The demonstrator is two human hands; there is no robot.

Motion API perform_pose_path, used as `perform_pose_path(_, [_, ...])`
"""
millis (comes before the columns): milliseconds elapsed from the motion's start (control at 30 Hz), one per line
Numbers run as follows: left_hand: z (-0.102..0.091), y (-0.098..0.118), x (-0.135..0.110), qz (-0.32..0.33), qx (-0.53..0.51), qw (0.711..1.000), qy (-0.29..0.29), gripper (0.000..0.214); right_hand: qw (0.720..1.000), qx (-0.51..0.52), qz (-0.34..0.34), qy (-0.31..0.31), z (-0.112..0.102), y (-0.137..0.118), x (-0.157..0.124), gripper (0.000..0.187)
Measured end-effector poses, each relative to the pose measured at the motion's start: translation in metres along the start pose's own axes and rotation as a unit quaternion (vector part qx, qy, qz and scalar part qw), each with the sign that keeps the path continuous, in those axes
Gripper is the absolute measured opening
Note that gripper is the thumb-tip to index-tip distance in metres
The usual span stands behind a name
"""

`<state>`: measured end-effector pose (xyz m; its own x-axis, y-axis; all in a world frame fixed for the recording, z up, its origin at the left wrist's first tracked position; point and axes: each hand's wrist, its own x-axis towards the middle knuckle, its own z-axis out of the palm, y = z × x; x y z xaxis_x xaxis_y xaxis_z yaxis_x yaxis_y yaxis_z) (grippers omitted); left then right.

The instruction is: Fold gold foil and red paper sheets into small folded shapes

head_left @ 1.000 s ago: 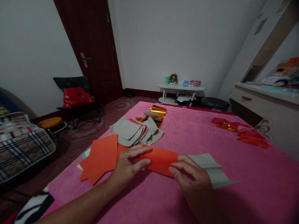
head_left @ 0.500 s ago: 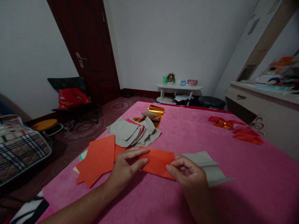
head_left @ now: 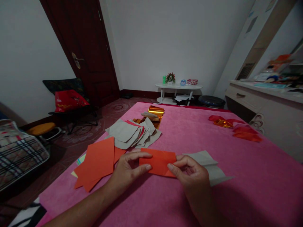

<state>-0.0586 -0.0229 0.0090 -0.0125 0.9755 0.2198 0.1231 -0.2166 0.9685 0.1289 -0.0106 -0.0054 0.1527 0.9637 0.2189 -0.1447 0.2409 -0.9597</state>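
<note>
A folded piece of orange paper [head_left: 159, 160] is held flat between my two hands, just above the pink cloth. My left hand [head_left: 131, 165] grips its left end, thumb in front and fingers along the top edge. At the right end, my right hand [head_left: 191, 171] pinches the paper between thumb and fingers. Partly behind my right hand lies a creased grey paper sheet [head_left: 213, 168]. Loose orange sheets [head_left: 98, 162] lie to the left of my left hand, over some pale coloured paper. Beyond them is a fanned pile of grey paper pieces [head_left: 126, 132] with a few red ones among them.
A shiny gold foil roll [head_left: 156, 109] lies past the grey pile on the pink-covered table [head_left: 184, 126]. Red and gold pieces [head_left: 222, 123] lie at the far right. Around the table stand a folding chair [head_left: 63, 82], a white side table [head_left: 178, 85] and a drawer cabinet [head_left: 241, 95].
The view has shifted slightly, so everything sits a little further left. The orange paper looks a bit more level between my hands; both keep hold of it.
</note>
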Motion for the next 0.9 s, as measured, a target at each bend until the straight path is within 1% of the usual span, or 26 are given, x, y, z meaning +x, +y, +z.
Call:
perform_pose_path(100, [0.001,0.0,-0.001,-0.033,-0.032,0.999,-0.014,0.017,1.0,-0.015,-0.008,0.003,0.0,-0.001,0.0,0.017])
perform_pose_path(167, [0.001,0.0,-0.001,-0.052,-0.023,0.998,-0.008,0.015,1.0,-0.029,-0.005,0.0,-0.001,-0.002,0.0,0.017])
perform_pose_path(233, [-0.001,-0.002,-0.001,-0.063,-0.001,0.998,0.007,0.014,0.999,-0.042,0.003,-0.019,-0.002,-0.002,-0.001,0.016])
perform_pose_path(333, [-0.004,-0.006,0.001,-0.055,0.016,0.998,0.033,0.018,0.996,-0.064,-0.007,-0.061,-0.002,-0.003,-0.001,0.011])
perform_pose_path(433, [-0.006,-0.009,0.002,-0.051,-0.009,0.998,0.044,0.029,0.99,-0.095,-0.045,-0.094,-0.002,-0.004,-0.002,0.006])
perform_pose_path(533, [-0.006,-0.01,0.003,-0.057,-0.022,0.997,0.049,0.039,0.985,-0.112,-0.054,-0.117,-0.002,-0.005,-0.003,0.006])
perform_pose_path(633, [-0.005,-0.01,0.002,-0.059,-0.017,0.997,0.045,0.045,0.984,-0.114,-0.049,-0.129,-0.003,-0.004,-0.003,0.007])
perform_pose_path(733, [-0.006,-0.01,0.0,-0.057,-0.029,0.997,0.043,0.045,0.983,-0.117,-0.047,-0.134,-0.003,-0.004,-0.003,0.007])
perform_pose_path(900, [-0.007,-0.008,-0.001,-0.056,-0.059,0.996,0.035,0.047,0.985,-0.11,-0.037,-0.126,-0.002,-0.007,-0.003,0.01])
